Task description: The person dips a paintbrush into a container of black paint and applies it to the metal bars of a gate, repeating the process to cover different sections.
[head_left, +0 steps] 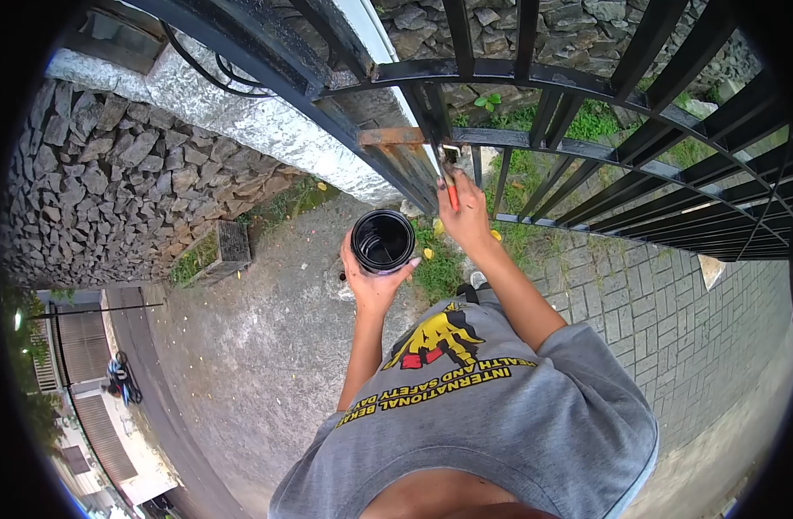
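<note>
My left hand (372, 287) is wrapped round an open can of black paint (384, 241), held upright in front of my body. Between the fingers of my right hand (468, 214) is a paintbrush (453, 195) with an orange handle. Its bristle end points up at the black metal gate (535, 145), close to the post where a rusty brown crosspiece (391, 136) shows. Dark stains mark the fingers of my right hand.
A stone wall (93, 182) with a white-painted strip (275, 130) stands to the left. Below lie rough concrete (249, 346) and paving bricks (621, 303), with grass (439, 272) by the gate. A motorcycle with a rider (122, 381) is on the road at far left.
</note>
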A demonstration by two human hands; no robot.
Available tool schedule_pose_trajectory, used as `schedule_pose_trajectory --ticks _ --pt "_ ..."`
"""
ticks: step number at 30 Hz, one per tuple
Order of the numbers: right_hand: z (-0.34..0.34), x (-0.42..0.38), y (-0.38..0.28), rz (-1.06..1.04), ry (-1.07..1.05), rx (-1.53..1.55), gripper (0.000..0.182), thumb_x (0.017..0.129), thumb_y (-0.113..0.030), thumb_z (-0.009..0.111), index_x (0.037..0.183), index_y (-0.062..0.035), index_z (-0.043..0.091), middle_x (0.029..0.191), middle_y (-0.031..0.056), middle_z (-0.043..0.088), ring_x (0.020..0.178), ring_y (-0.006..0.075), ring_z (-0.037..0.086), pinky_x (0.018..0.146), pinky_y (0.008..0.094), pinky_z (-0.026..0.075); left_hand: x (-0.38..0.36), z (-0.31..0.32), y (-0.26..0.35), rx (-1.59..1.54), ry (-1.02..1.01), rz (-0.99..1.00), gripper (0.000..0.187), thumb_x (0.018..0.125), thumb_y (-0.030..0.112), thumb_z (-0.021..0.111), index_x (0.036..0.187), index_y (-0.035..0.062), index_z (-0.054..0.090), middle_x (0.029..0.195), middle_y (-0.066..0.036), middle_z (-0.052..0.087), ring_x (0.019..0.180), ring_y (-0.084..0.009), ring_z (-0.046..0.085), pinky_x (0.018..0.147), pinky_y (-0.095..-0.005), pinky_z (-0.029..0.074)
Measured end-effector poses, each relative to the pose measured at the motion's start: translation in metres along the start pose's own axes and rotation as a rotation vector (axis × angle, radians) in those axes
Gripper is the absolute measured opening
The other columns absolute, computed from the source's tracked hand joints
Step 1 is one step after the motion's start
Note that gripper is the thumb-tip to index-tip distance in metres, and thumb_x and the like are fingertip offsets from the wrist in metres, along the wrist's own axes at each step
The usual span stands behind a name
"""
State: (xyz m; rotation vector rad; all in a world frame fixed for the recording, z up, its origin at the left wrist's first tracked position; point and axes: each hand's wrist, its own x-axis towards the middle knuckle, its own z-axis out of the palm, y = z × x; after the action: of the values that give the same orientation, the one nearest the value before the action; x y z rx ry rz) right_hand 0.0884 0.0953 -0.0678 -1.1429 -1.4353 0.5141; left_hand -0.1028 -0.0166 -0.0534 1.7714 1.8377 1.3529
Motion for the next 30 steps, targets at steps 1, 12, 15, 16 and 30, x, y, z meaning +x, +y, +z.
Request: schedule_pose_trajectory --ticks 1,12,15,16,30 --pt "0.000 0.000 0.004 0.041 -0.029 -0.020 0.029 0.094 -0.004 0.067 0.120 0.0061 0.062 0.101 0.0278 0.069 0.085 0.0472 0.069 0.074 0.0474 0.056 0.000 0.001 0.000 -0.010 0.001 -0.015 0.110 0.055 0.019 0.103 0.145 -0.0036 0.043 0.133 -0.017 0.060 0.121 -0.0265 0.061 0.106 -0.0386 0.050" --pt "-0.008 0.001 -0.005 0.152 -0.115 -0.011 0.028 0.091 -0.004 0.068 0.114 0.0086 0.059 0.093 0.0292 0.068 0.084 0.0505 0.068 0.071 0.0491 0.056 -0.005 0.005 0.002 -0.048 -0.007 -0.090 0.112 0.053 0.033 0.103 0.143 -0.0004 0.047 0.136 -0.020 0.057 0.129 -0.0367 0.054 0.112 -0.0474 0.043" --pt "-0.010 0.013 -0.019 0.012 0.034 0.079 0.025 0.091 -0.003 0.067 0.112 0.0077 0.059 0.090 0.0293 0.068 0.085 0.0510 0.068 0.072 0.0504 0.055 -0.005 0.005 0.007 -0.017 -0.015 -0.017 0.110 0.055 0.018 0.103 0.144 -0.0041 0.043 0.131 -0.017 0.060 0.120 -0.0263 0.063 0.105 -0.0387 0.050" --pt "-0.010 0.012 -0.020 0.044 0.015 0.109 0.025 0.091 -0.003 0.066 0.112 0.0074 0.059 0.092 0.0298 0.068 0.085 0.0512 0.068 0.072 0.0513 0.055 -0.007 0.005 0.006 -0.033 -0.021 -0.032 0.110 0.055 0.017 0.103 0.144 -0.0041 0.042 0.132 -0.017 0.060 0.120 -0.0263 0.063 0.105 -0.0389 0.050" --pt "-0.008 0.011 -0.005 0.090 -0.144 -0.098 0.027 0.091 -0.007 0.066 0.115 0.0052 0.063 0.104 0.0296 0.069 0.087 0.0490 0.070 0.074 0.0521 0.058 -0.005 0.013 0.017 0.079 0.020 -0.034 0.113 0.056 0.020 0.103 0.147 -0.0038 0.040 0.135 -0.018 0.059 0.124 -0.0271 0.060 0.107 -0.0392 0.049"
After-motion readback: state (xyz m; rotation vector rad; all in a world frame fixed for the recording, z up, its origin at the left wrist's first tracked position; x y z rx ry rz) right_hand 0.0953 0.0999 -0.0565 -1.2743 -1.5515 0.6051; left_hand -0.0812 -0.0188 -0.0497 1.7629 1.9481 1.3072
